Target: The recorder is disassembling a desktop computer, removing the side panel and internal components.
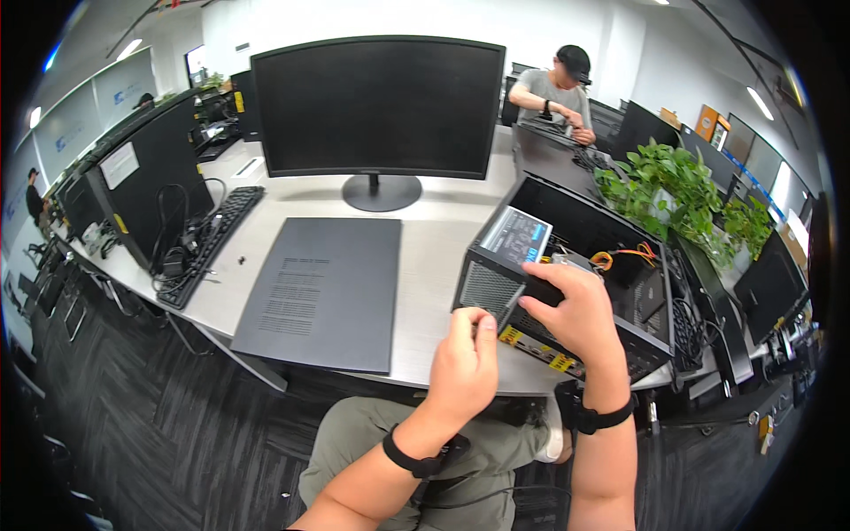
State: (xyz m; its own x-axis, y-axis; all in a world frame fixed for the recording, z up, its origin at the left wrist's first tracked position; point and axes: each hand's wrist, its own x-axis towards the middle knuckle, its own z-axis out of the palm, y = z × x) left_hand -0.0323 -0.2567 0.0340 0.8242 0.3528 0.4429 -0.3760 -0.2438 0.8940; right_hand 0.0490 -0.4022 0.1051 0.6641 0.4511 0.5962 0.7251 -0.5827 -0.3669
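Note:
An open black computer case [620, 230] lies on its side at the right of the white desk [434, 239]. A boxy power supply [509, 252] with a mesh face sits in its near-left corner. My right hand [575, 310] rests on the case's near edge beside the power supply and grips it. My left hand [465, 358] is closed around a thin screwdriver [509, 305] whose tip points up at the power supply's lower corner. Orange and yellow wires [624, 257] show inside the case.
A flat dark side panel [323, 292] lies on the desk to the left. A large dark monitor [381, 111] stands behind it, a keyboard [212, 243] further left. Green plants [682, 190] stand right of the case. Another person [558, 93] works at the far desk.

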